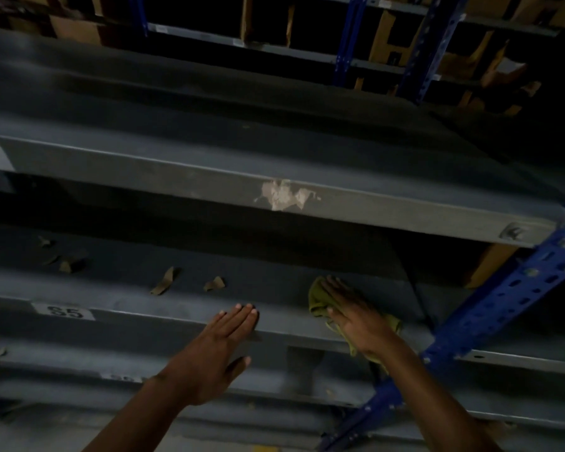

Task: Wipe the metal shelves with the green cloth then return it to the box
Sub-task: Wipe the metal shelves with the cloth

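A grey metal shelf [274, 288] runs across the middle of the dim view, with another grey shelf [177, 164] above it. The green cloth [317, 303] lies crumpled on the right end of the lower shelf, near its front edge. My right hand [356, 316] presses flat on the cloth, fingers spread over it. Flat and empty, my left hand [222, 344] rests its fingertips on the front lip of the same shelf, to the left of the cloth. No box for the cloth is in view.
Several torn scraps of brown tape or cardboard [165, 282] lie on the lower shelf to the left. A blue perforated upright [503, 298] stands at the right. A label [64, 312] marks the shelf lip. Cardboard boxes [392, 37] fill racks behind.
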